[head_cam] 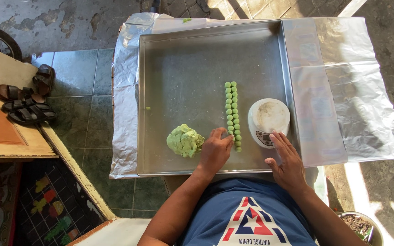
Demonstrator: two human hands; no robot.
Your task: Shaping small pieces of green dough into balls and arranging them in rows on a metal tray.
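**Two hands low in a steel tray of green dough**

Two bare hands rest near the close edge of the large square metal tray [169, 59]; the left hand [215, 152] lies palm down, knuckles up, fingers curled loosely together, its fingertips touching the near end of the double row of small green dough balls [232, 114]; whether it pinches a ball I cannot tell; just to that hand's left sits the pale green lump of dough [185, 140], touching or nearly touching its thumb side; the right hand [287, 161] is flat with fingers spread, fingertips against the front of the small round white kitchen scale [268, 117]; the row runs away from the left fingertips, beside the scale; crinkled silver foil [356, 114] spreads beyond the right hand.
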